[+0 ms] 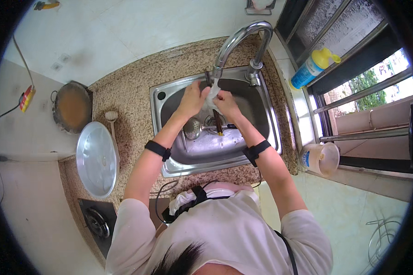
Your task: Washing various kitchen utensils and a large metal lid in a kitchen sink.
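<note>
Beneath the spout of a chrome faucet (242, 32), both hands meet over the steel sink (251, 151). My right hand (228, 106) pinches a white cloth (213, 95) that is wrapped around dark brown sticks, seemingly chopsticks (217, 122). Their yellowish lower ends point down toward the drain, and the upper ends show beside the spout. My left hand (192, 99) is at the cloth's left side, thumb close against it; its grip is partly hidden. Under the hands, a perforated metal skimmer ladle (192, 128) with a dark handle lies in the basin.
Left of the sink, a large metal bowl (97, 161) rests beside a scrub brush (112, 117). A round pan (72, 107) leans in the corner. A gas burner (97, 222) sits lower left. Along the right windowsill stand a yellow-capped blue bottle (308, 72) and a plastic tub (319, 158).
</note>
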